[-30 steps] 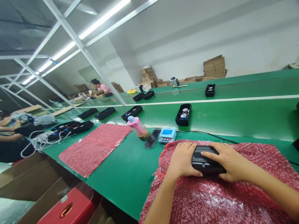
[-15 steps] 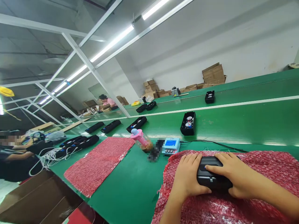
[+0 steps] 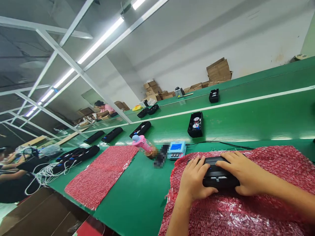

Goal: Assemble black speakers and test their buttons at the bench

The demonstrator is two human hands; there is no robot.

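Note:
A black box-shaped device (image 3: 218, 178) lies on a red bubble-wrap sheet (image 3: 246, 209) at the near edge of the green bench. My left hand (image 3: 194, 180) grips its left end, fingers curled over the top. My right hand (image 3: 240, 173) wraps over its right end and top, thumb at the front. Both hands hold the device between them.
A small blue meter (image 3: 176, 149) with a black cable, a pink bottle (image 3: 142, 144) and a second red bubble-wrap sheet (image 3: 103, 175) lie to the left. Black trays (image 3: 195, 124) ride the green conveyor (image 3: 258, 114). Another person (image 3: 14, 173) sits at far left; cardboard boxes (image 3: 219, 70) stand behind.
The view has swung slightly; both hands stay on the black device, and the left fingers have curled further over its top.

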